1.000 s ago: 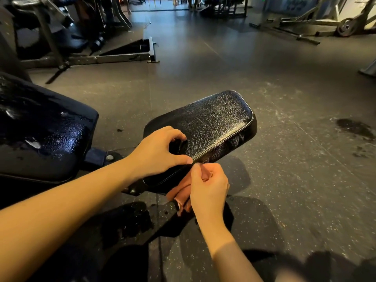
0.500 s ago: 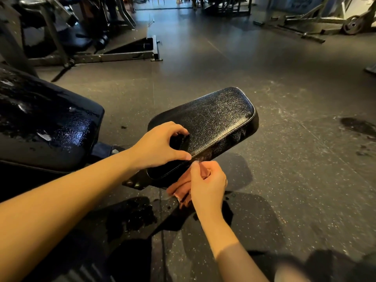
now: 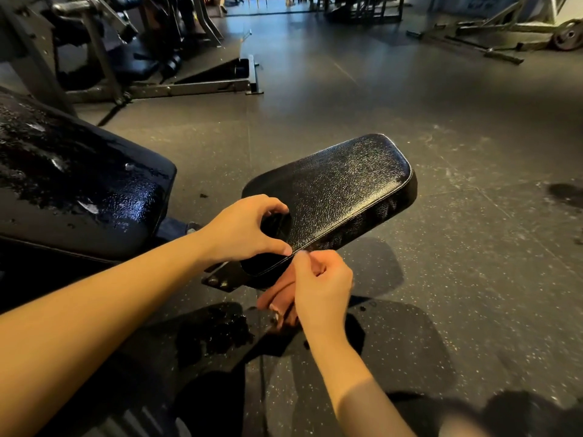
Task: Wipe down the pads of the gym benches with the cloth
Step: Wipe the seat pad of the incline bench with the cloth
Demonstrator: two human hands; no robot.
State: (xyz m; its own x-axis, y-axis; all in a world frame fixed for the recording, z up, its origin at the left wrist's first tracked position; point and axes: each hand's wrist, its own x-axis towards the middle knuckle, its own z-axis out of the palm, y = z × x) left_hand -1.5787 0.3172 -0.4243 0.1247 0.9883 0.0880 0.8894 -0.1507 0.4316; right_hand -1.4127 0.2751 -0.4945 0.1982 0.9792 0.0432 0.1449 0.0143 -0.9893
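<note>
A small black seat pad (image 3: 344, 187) with a cracked shiny skin tilts up at the centre. My left hand (image 3: 243, 228) curls over its near end, thumb on the front seam. My right hand (image 3: 321, 288) sits just below that seam and grips a reddish-brown cloth (image 3: 277, 298), which hangs under the pad's near edge. The larger black back pad (image 3: 79, 190) lies at the left, wet and worn in patches.
A metal bracket (image 3: 217, 280) with bolts joins the two pads. Dark wet spots (image 3: 214, 332) mark the speckled rubber floor below. A machine frame (image 3: 189, 85) stands at the back left, and a weight plate (image 3: 568, 36) with bars at the far right.
Both hands stay at the pad's near edge with hardly any shift. My right thumb has come up against the seam beside my left thumb.
</note>
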